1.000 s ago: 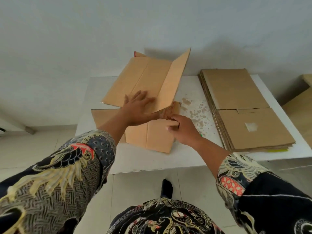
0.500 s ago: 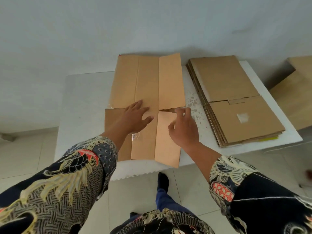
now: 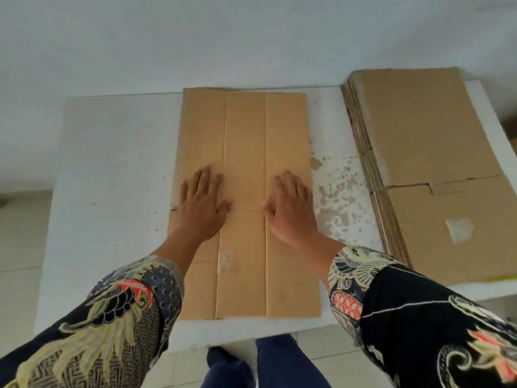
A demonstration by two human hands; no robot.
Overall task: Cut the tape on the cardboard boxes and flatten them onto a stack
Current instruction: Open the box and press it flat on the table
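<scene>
Flattening step: left hand point(image 3: 202, 201) and right hand point(image 3: 291, 204), grip released, palms pressing the collapsed box point(image 3: 244, 141) flat on the counter point(image 3: 112, 152). Next, likely: lift it onto the stack point(image 3: 436, 163) just right, edges squared.

no readable text, labels, brands, numbers or signs anywhere, flattened cardboard box point(image 3: 244, 152) plain brown and unprinted, stack of flattened boxes point(image 3: 425, 152) likewise blank, white table point(image 3: 112, 163) unmarked, patterned sleeves carrying ornament only, no lettering
</scene>
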